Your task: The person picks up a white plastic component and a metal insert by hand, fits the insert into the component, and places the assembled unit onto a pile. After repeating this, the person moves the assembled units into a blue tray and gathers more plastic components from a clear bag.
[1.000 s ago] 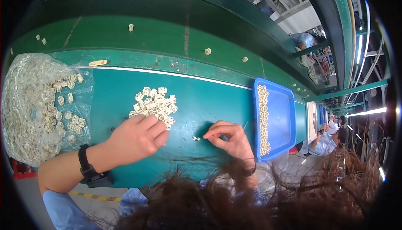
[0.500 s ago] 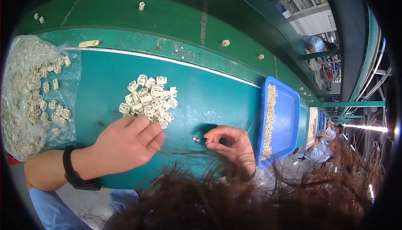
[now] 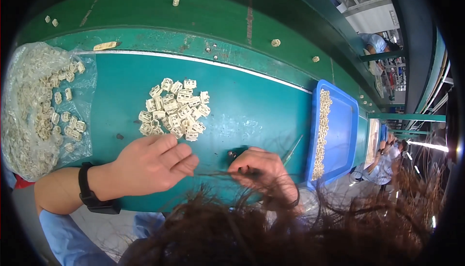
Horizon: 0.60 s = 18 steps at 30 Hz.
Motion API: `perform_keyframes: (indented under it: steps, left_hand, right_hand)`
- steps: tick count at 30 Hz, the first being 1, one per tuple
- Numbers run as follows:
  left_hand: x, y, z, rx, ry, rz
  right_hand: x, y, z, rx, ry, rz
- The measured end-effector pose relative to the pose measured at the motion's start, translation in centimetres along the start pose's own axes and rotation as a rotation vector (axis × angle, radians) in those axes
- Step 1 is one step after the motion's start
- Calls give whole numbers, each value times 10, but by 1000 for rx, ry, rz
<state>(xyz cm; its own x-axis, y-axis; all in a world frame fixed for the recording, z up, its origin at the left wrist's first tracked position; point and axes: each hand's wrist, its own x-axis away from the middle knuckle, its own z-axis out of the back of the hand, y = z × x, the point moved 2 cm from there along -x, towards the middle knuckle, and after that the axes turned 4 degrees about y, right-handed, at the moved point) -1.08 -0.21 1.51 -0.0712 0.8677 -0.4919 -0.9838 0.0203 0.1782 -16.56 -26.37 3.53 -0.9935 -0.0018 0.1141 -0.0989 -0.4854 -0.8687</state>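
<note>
My left hand (image 3: pixel 156 163), a dark band on its wrist, is just in front of a pile of cream plastic parts (image 3: pixel 177 105). Its fingers are curled together, and whatever they may hold is hidden under them. To the right, low over the green work mat (image 3: pixel 242 91), my right hand (image 3: pixel 264 170) has its fingers bent in and pressed together. Anything in its grip is too hidden to make out. A small shiny metal piece (image 3: pixel 232 154) lies at these fingertips, partly covered.
A clear plastic bag (image 3: pixel 29 106) of the same cream parts lies at the left. At the right, a blue tray (image 3: pixel 346 152) holds a row of them. A thin tool (image 3: pixel 294 149) lies beside the tray. Beyond the ledge runs a green conveyor belt (image 3: pixel 213 9) with scattered parts.
My right hand has turned and closed over the small metal pieces, which showed more before. The left hand remains by the pile, fingers curled. The whole view has shifted slightly.
</note>
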Motion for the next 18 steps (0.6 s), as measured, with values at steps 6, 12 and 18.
perform_keyframes:
  steps: [6,12,18]
  left_hand:
    - [8,2,-12,535,-90,180]
    - [0,3,-14,546,-43,107]
    - [-2,8,-13,480,-86,82]
  right_hand:
    - [2,-3,-6,69,2,89]
    - [8,-1,-6,94,25,84]
    - [8,7,-12,202,44,214]
